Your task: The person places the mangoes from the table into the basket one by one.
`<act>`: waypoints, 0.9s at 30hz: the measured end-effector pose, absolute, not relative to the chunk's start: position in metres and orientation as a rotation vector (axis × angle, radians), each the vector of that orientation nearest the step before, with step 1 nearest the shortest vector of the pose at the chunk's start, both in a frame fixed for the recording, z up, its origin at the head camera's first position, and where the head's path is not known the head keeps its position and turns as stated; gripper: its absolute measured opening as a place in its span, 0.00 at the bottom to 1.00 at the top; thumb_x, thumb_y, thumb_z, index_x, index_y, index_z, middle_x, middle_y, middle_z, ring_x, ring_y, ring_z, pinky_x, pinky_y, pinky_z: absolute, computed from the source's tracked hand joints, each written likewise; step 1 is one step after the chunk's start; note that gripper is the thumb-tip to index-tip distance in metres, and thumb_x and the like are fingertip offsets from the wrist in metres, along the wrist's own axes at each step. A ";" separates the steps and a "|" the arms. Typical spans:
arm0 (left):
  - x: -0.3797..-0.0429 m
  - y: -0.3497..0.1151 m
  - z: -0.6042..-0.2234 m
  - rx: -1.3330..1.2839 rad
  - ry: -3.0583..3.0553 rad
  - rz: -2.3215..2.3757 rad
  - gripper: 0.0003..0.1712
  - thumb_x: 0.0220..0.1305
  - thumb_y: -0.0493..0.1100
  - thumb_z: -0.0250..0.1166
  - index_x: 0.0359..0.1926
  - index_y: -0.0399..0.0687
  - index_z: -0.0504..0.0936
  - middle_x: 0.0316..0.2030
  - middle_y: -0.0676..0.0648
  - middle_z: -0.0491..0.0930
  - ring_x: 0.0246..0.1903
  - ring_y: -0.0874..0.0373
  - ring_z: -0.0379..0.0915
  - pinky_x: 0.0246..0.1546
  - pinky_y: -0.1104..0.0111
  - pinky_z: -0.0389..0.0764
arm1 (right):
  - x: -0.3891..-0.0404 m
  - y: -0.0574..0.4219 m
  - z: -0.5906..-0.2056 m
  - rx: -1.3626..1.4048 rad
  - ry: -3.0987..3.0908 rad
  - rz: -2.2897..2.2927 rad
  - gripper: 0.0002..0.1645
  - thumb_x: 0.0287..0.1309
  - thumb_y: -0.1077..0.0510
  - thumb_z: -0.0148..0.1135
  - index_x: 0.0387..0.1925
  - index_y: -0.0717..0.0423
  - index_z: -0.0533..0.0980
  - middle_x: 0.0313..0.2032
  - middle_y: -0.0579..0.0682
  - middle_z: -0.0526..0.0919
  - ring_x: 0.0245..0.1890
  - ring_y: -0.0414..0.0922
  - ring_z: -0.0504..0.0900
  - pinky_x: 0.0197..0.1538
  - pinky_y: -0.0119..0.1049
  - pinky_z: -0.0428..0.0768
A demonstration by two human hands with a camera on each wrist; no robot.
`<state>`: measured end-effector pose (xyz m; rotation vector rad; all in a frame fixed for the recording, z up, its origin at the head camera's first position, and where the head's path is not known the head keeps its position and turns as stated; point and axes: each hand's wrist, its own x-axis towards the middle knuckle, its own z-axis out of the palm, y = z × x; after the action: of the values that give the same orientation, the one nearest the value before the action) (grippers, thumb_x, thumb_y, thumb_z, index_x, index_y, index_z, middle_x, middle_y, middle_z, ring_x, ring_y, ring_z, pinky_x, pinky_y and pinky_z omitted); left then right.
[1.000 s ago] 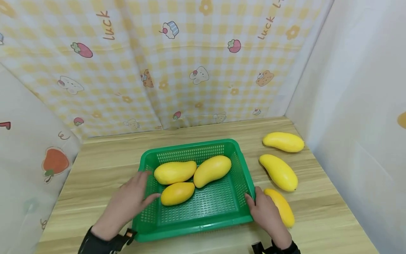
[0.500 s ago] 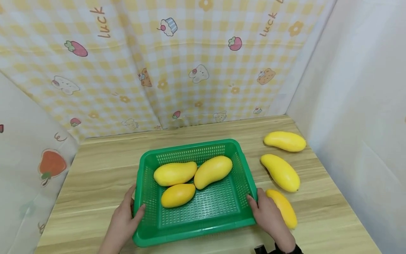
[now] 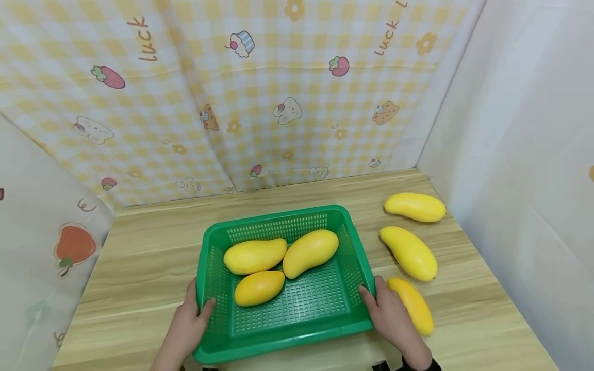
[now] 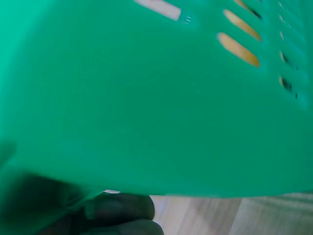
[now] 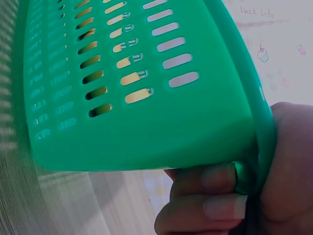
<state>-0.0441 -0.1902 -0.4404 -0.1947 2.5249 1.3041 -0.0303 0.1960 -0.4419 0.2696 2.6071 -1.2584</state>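
The basket (image 3: 287, 337) lies directly between the hands, in front of the person, its long axis running left to right with the right end angled slightly farther away. The left hand (image 3: 185, 322) grips the left rim near the front corner: thumb over the inside, fingers curled outside and beneath. The right hand (image 3: 392, 314) grips the right rim likewise, also toward the front. Both hands are equally near. Whether the base touches the desk (image 3: 148, 247) cannot be told.

Contents: three mangoes, grouped toward the left and rear. The rear-left mango (image 3: 255, 256) lies lengthwise; the right mango (image 3: 311, 253) slants, its far end to the right; the front mango (image 3: 260, 288) is the smallest.

Outside, right of the basket: far mango (image 3: 415, 207), middle mango (image 3: 408, 253) and near mango (image 3: 412, 306), the last just beside the right hand.
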 end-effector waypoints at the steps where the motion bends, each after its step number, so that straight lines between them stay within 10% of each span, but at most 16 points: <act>1: -0.045 -0.189 -0.440 -0.206 2.513 1.307 0.37 0.74 0.42 0.50 0.71 0.32 0.40 0.48 0.23 0.73 0.34 0.45 0.80 0.25 0.58 0.82 | -0.031 0.197 -0.442 0.268 2.602 -1.268 0.15 0.70 0.55 0.52 0.47 0.64 0.67 0.24 0.49 0.72 0.21 0.42 0.71 0.22 0.33 0.73; 27: -0.046 -0.194 -0.446 -0.262 2.378 1.413 0.32 0.72 0.36 0.50 0.68 0.32 0.44 0.46 0.30 0.75 0.36 0.47 0.79 0.28 0.57 0.81 | -0.029 0.200 -0.444 0.331 2.479 -1.386 0.17 0.69 0.50 0.53 0.47 0.60 0.67 0.28 0.49 0.75 0.27 0.43 0.74 0.30 0.34 0.75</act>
<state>-0.0462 -0.1943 -0.4457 -0.2624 2.3781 1.4132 -0.0294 0.2001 -0.4437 0.3307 2.4790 -1.3857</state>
